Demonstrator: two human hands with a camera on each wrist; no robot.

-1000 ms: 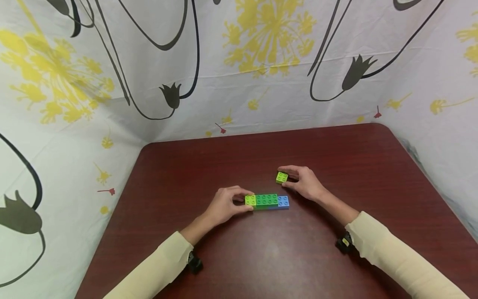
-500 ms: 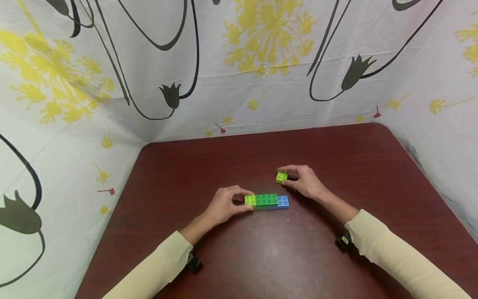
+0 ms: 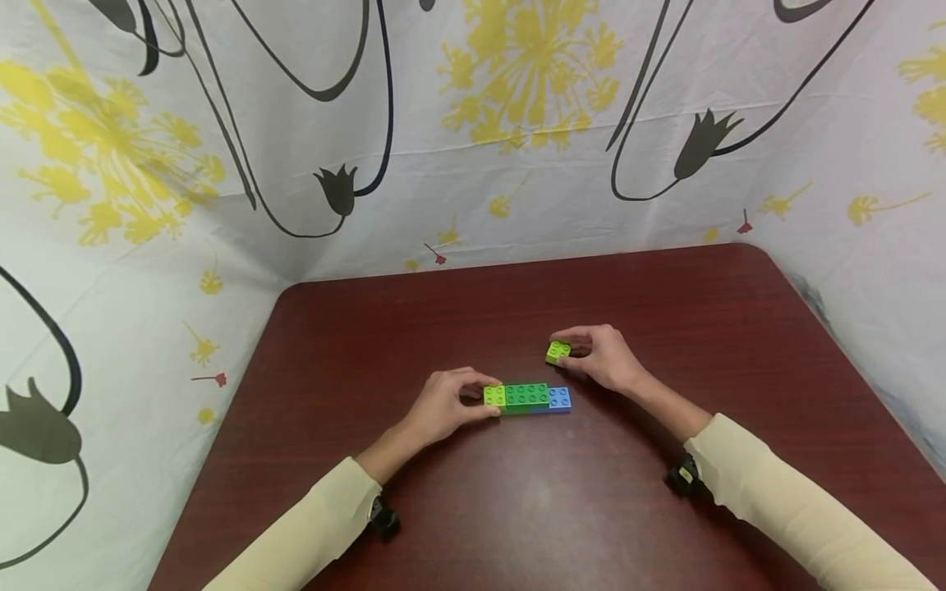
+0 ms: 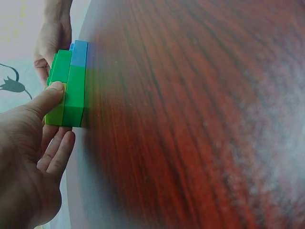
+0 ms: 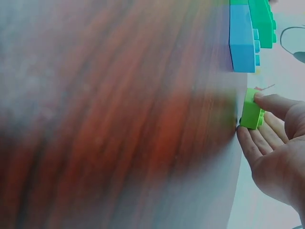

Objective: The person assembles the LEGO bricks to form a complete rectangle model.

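A two-layer row of toy building bricks lies on the table in the head view. On its top layer are a lime brick (image 3: 493,396) at the left end and a longer green brick (image 3: 527,394). Below them run a green brick (image 4: 75,95) and a blue brick (image 3: 560,398), whose studs show at the right end. My left hand (image 3: 443,402) pinches the lime end between thumb and fingers. Behind the row, to the right, my right hand (image 3: 602,359) pinches a loose lime brick (image 3: 557,353) by its sides, apart from the row; it looks low at the table.
The dark red wooden table (image 3: 414,509) has rounded far corners. A white cloth (image 3: 414,107) with yellow and grey flower prints hangs behind it and at both sides. Black wrist cameras, such as the left one (image 3: 384,519), sit under the pale sleeves (image 3: 318,517).
Hardly anything differs. The right fingers and the loose lime brick have shifted very slightly; the left hand and the brick row stay in place.
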